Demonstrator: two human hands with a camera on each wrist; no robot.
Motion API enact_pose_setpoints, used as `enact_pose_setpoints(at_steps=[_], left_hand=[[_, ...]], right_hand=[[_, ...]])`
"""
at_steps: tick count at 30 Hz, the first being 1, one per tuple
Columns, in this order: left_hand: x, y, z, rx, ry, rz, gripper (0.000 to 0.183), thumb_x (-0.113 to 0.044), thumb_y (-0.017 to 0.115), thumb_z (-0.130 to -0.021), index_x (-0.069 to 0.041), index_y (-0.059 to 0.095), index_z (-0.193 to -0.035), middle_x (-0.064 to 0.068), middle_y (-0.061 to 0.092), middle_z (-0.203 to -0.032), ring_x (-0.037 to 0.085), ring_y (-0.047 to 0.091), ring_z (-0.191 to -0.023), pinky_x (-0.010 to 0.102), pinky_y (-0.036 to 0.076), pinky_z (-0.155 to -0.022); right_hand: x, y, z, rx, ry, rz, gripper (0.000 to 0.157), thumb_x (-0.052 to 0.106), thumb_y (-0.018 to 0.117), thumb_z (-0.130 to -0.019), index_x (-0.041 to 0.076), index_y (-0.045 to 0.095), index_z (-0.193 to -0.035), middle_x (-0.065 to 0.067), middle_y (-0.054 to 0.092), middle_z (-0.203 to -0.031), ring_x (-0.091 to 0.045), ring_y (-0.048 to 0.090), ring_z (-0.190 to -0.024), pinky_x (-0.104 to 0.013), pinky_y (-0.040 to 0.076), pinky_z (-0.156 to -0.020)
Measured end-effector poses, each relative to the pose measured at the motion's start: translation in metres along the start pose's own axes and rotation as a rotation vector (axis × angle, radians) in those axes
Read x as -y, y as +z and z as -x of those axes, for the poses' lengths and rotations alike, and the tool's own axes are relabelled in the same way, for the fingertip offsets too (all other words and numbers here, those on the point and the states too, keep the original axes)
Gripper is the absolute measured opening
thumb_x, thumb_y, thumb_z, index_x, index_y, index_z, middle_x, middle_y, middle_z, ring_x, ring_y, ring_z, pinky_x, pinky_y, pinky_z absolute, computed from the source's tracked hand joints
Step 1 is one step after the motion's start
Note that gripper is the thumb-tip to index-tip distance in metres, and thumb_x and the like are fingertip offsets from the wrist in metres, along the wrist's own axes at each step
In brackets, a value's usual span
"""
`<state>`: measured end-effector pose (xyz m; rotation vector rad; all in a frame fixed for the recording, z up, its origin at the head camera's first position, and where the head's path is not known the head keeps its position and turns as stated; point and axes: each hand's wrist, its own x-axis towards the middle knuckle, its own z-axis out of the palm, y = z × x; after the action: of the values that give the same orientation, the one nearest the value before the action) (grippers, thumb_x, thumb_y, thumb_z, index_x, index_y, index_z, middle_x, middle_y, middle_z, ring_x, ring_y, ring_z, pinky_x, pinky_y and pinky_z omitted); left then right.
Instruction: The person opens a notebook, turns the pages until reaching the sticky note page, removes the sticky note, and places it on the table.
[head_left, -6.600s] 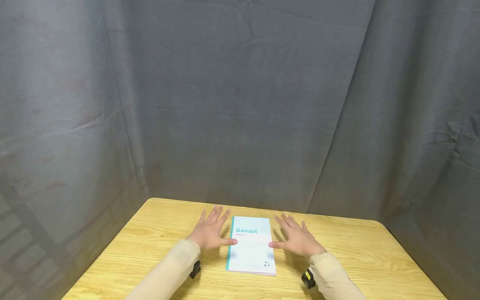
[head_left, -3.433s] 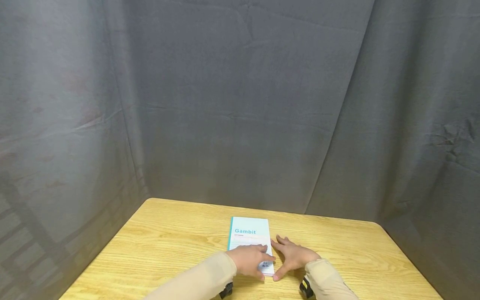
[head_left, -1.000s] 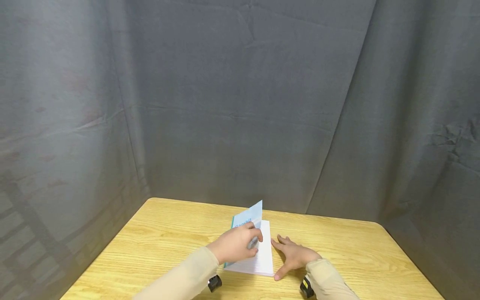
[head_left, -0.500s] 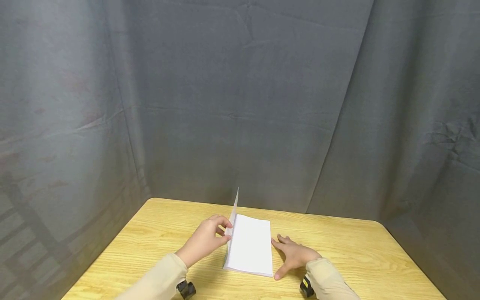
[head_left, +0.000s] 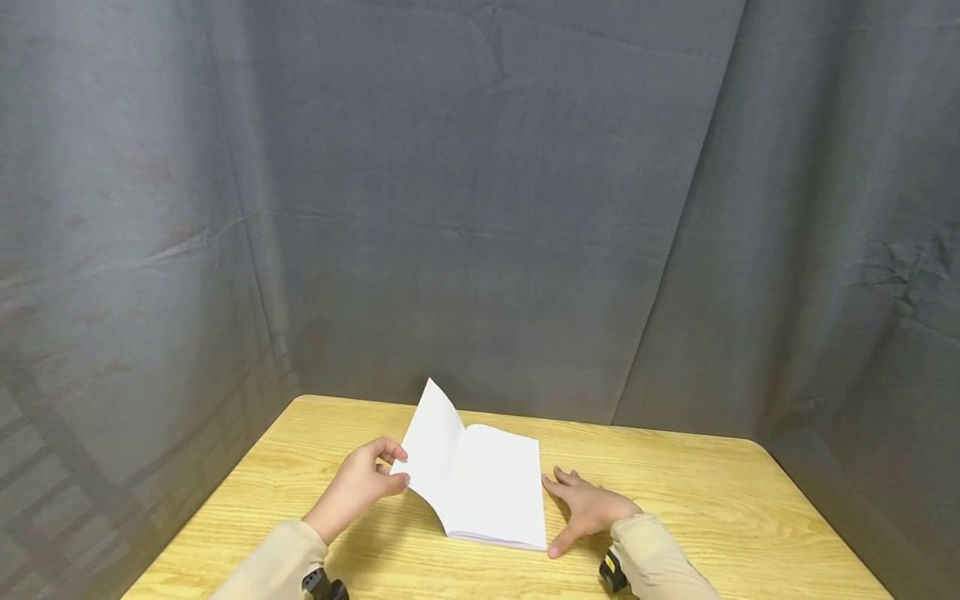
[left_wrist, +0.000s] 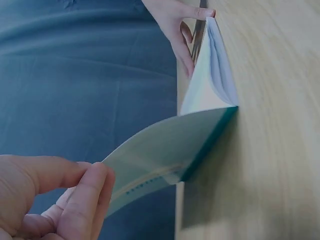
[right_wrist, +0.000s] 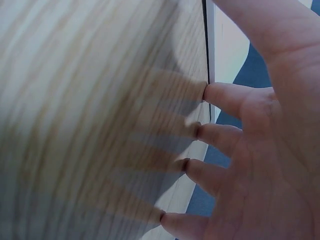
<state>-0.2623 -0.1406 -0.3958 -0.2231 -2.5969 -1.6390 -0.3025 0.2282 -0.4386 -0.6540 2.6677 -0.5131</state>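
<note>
A notebook (head_left: 498,483) lies open on the table, its blank white pages facing up. My left hand (head_left: 363,483) pinches the outer edge of the raised front cover (head_left: 431,446), which leans up and to the left. In the left wrist view the left fingers (left_wrist: 90,195) hold that cover (left_wrist: 155,150), whose printed side and teal spine strip (left_wrist: 210,142) show. My right hand (head_left: 591,508) rests beside the notebook's right edge with spread fingers. The right wrist view shows its fingertips (right_wrist: 212,92) on the wood, the index and thumb close against the notebook's side (right_wrist: 211,45).
The wooden table (head_left: 712,517) has rounded far corners. A grey curtain (head_left: 480,208) hangs behind it and on both sides. Black wrist cameras sit under the left (head_left: 324,586) and right (head_left: 612,571) wrists.
Earlier the notebook lay closed between both spread hands. The left hand reached across, lifted the cover and swung it leftward past upright. The right hand settled against the right edge and stayed there.
</note>
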Motion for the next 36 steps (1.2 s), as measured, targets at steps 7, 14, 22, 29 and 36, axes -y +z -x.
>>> enact_pose_setpoints(at_steps=[7, 14, 22, 29, 36], left_hand=[[0.016, -0.004, 0.003, -0.025, -0.084, 0.018, 0.03, 0.002, 0.072, -0.073, 0.002, 0.06, -0.1, 0.013, 0.053, -0.098, 0.017, 0.062, -0.069, 0.03, 0.053, -0.064], [0.029, -0.009, 0.003, -0.042, -0.135, -0.01, 0.028, 0.007, 0.072, -0.071, 0.005, 0.06, -0.097, 0.015, 0.053, -0.096, 0.017, 0.062, -0.068, 0.033, 0.056, -0.065], [0.052, -0.011, 0.003, -0.017, -0.168, -0.004, 0.031, 0.014, 0.07, -0.068, 0.008, 0.057, -0.095, 0.011, 0.043, -0.084, 0.02, 0.058, -0.069, 0.03, 0.058, -0.064], [0.064, -0.01, 0.002, 0.024, -0.19, 0.01, 0.028, 0.016, 0.069, -0.07, 0.01, 0.055, -0.093, 0.007, 0.036, -0.077, 0.021, 0.059, -0.068, 0.03, 0.058, -0.065], [0.068, -0.01, 0.003, 0.087, -0.239, -0.074, 0.026, 0.013, 0.07, -0.073, 0.004, 0.055, -0.092, 0.012, 0.051, -0.076, 0.02, 0.059, -0.061, 0.032, 0.056, -0.055]], right_hand=[[0.001, -0.001, 0.002, 0.005, -0.007, -0.001, 0.115, 0.058, 0.082, -0.064, 0.005, 0.028, -0.151, -0.027, 0.017, -0.156, -0.055, 0.015, -0.14, -0.079, 0.019, -0.098], [0.001, 0.0, 0.004, 0.005, -0.015, -0.015, 0.115, 0.059, 0.082, -0.065, 0.004, 0.028, -0.151, -0.028, 0.016, -0.156, -0.056, 0.015, -0.14, -0.08, 0.018, -0.097], [0.0, 0.001, 0.002, 0.007, -0.003, -0.021, 0.116, 0.06, 0.081, -0.064, 0.005, 0.027, -0.151, -0.027, 0.015, -0.157, -0.055, 0.014, -0.14, -0.081, 0.017, -0.098], [0.001, 0.0, 0.003, 0.011, -0.002, -0.014, 0.116, 0.06, 0.081, -0.065, 0.005, 0.027, -0.151, -0.028, 0.015, -0.157, -0.055, 0.014, -0.14, -0.081, 0.017, -0.097], [0.002, 0.001, 0.003, 0.009, 0.004, -0.008, 0.116, 0.06, 0.081, -0.064, 0.006, 0.028, -0.151, -0.027, 0.016, -0.157, -0.055, 0.015, -0.14, -0.08, 0.018, -0.098]])
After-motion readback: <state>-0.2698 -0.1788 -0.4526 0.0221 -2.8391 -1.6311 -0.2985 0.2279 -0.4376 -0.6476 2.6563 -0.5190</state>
